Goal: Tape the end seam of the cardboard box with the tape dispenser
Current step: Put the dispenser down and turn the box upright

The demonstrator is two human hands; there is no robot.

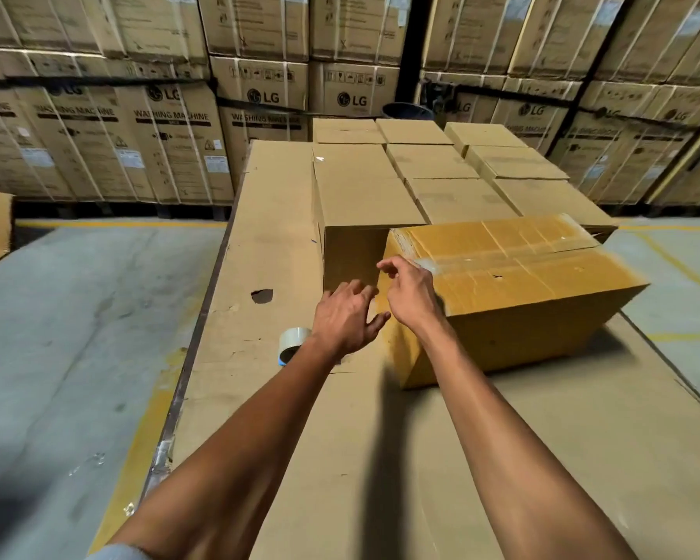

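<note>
A yellow-brown cardboard box [518, 289] lies on a cardboard-covered work surface [421, 458], with clear tape along its top seam. My right hand [411, 293] hovers at the box's near-left top corner, fingers loosely curled, holding nothing that I can see. My left hand [346, 317] is spread open against the box's left end face. A roll of clear tape [293, 344] rests on the surface just left of my left wrist, untouched.
Several closed plain cartons [433, 171] stand in rows behind the box. One carton [360, 204] sits right beside its far-left corner. Tall stacks of washing machine boxes [170, 143] line the back. Concrete floor [77, 317] with yellow lines lies on both sides.
</note>
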